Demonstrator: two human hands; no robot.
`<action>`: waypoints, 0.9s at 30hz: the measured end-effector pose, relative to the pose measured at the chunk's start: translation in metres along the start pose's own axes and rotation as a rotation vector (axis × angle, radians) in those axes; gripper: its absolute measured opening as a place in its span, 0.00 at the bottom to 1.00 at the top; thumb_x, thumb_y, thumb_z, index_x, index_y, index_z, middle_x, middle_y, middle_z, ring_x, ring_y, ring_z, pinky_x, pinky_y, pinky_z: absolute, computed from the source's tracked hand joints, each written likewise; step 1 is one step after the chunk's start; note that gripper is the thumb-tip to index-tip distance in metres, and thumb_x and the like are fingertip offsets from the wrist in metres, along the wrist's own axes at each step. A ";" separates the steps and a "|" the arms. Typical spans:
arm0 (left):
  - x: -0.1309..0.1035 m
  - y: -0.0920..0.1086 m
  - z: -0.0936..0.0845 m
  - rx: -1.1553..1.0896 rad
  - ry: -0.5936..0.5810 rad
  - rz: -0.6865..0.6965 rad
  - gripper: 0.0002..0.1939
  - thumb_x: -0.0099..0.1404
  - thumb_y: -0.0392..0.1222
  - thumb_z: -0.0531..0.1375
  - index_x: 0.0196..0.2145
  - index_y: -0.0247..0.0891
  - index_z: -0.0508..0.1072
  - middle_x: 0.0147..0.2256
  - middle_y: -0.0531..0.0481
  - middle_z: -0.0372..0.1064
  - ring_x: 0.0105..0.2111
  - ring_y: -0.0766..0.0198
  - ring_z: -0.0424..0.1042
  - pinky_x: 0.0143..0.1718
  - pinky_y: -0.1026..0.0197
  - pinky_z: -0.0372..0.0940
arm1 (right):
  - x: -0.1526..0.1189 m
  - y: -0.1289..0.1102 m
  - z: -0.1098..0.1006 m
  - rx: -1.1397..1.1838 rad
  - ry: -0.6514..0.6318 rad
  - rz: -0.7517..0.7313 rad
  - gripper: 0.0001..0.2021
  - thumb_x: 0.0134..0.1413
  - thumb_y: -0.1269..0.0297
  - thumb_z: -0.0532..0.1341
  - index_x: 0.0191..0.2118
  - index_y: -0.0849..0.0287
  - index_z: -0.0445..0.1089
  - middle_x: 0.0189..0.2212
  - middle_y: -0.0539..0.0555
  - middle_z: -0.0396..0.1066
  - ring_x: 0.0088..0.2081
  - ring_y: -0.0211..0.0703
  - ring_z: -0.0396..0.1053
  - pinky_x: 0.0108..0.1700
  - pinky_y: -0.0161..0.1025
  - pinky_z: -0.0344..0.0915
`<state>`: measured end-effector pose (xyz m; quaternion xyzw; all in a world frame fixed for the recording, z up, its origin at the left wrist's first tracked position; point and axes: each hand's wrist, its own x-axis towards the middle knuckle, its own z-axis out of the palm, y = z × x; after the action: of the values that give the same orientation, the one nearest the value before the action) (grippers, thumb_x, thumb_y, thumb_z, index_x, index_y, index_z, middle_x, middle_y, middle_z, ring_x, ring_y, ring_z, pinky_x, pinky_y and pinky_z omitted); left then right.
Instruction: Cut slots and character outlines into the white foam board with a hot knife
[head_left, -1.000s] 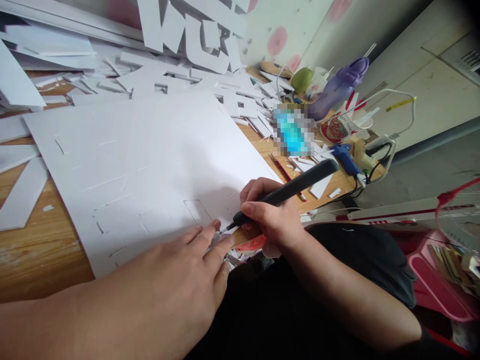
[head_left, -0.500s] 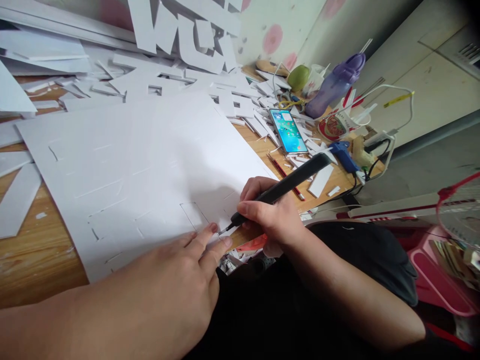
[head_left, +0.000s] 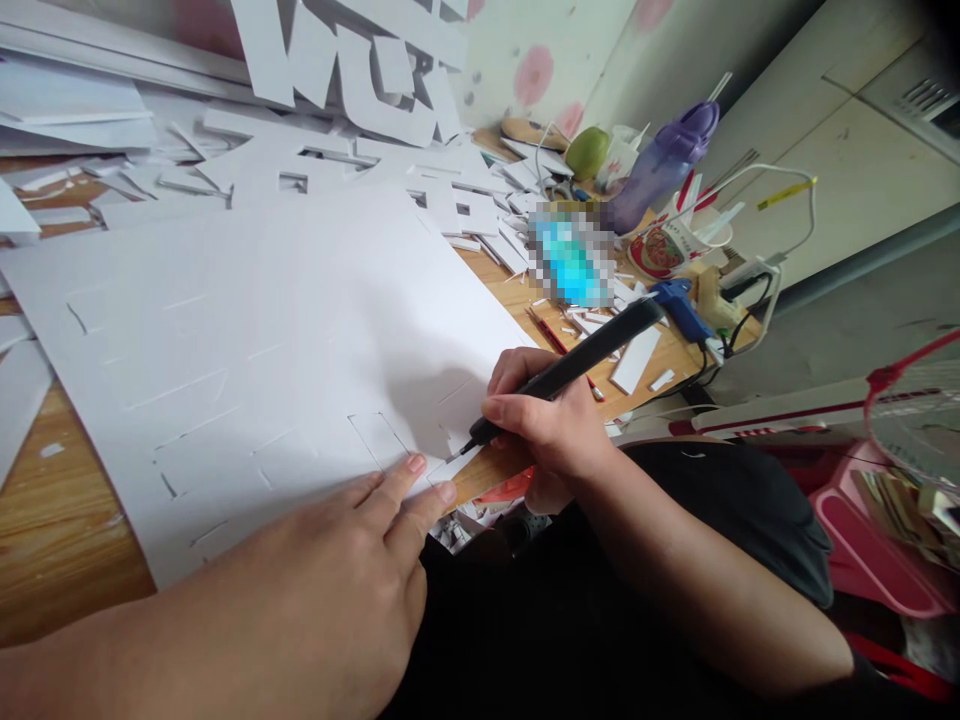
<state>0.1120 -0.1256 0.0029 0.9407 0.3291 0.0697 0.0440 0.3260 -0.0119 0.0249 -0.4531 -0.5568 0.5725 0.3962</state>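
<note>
A large white sheet lies on the wooden table, marked with thin lines and slits. Near its lower right edge, my left hand presses flat on it, index and middle fingers stretched out and a little apart. My right hand is wrapped round a black pen-like tool with a thin metal tip. That tip touches the sheet just right of my left fingertips, close to a drawn rectangle. The lower fingers of my right hand are partly hidden.
White offcuts and cut-out boards lie and stand behind the sheet. At the right are a red pencil, a pixelated bright object, a purple bottle, a paper cup and a blue glue gun.
The tool's tip has moved slightly right and up, away from my left fingertips. The sheet and my left hand have shifted slightly left in view. The phone area is now pixelated.
</note>
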 end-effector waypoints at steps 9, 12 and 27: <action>-0.006 0.002 0.008 -0.049 -0.018 -0.016 0.18 0.65 0.52 0.61 0.43 0.41 0.86 0.59 0.36 0.76 0.69 0.40 0.60 0.63 0.41 0.62 | 0.003 0.007 -0.011 0.038 -0.043 -0.050 0.10 0.44 0.64 0.72 0.22 0.57 0.70 0.18 0.45 0.69 0.17 0.33 0.64 0.17 0.31 0.60; -0.006 0.001 0.009 -0.038 -0.016 -0.024 0.18 0.65 0.51 0.61 0.44 0.40 0.86 0.59 0.35 0.76 0.68 0.40 0.61 0.61 0.42 0.64 | 0.004 0.009 -0.013 0.059 -0.043 -0.065 0.11 0.43 0.63 0.73 0.22 0.57 0.71 0.18 0.45 0.69 0.17 0.33 0.64 0.17 0.30 0.60; 0.024 -0.007 -0.039 -0.093 -0.417 0.046 0.15 0.68 0.46 0.62 0.48 0.40 0.85 0.51 0.37 0.82 0.69 0.43 0.62 0.62 0.44 0.68 | -0.002 0.021 -0.015 0.150 -0.030 -0.147 0.10 0.47 0.64 0.74 0.25 0.57 0.74 0.20 0.46 0.70 0.19 0.34 0.66 0.20 0.31 0.63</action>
<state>0.1201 -0.1035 0.0431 0.9389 0.2878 -0.1104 0.1530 0.3416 -0.0111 0.0049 -0.3715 -0.5497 0.5888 0.4617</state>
